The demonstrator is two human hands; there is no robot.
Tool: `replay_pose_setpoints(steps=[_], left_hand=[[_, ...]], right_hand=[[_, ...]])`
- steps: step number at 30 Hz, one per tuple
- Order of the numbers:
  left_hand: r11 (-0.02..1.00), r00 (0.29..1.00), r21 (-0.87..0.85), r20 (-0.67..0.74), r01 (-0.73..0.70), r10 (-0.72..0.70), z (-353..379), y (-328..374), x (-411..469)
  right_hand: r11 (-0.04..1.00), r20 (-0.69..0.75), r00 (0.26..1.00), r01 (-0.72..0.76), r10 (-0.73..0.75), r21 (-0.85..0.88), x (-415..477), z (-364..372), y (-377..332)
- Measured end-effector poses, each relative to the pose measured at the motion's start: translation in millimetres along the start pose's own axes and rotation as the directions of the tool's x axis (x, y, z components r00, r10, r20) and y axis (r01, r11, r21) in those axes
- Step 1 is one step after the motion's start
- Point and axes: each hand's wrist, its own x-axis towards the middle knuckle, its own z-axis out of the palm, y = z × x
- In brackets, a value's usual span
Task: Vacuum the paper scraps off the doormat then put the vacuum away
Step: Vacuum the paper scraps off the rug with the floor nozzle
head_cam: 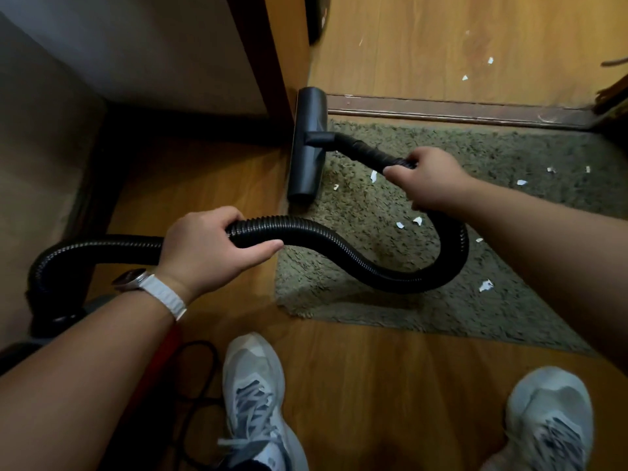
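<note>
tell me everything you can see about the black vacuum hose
The hose is black, ribbed and flexible, and looks like plastic. It rises from the lower left, where its start is out of clear view, and passes through the left hand, which grips it. It then sags in a loop over the green doormat and climbs to the right hand, which grips it just behind the floor nozzle.
</note>
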Motion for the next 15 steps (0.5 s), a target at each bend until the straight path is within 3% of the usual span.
replay_pose_setpoints(steps=[15], left_hand=[[0.991, 0.986, 0.123, 0.163, -0.059, 0.039, 14, -1, -13]], right_hand=[[0.996, 0.098, 0.995, -0.018, 0.027, -0.086, -39, 22, 37]])
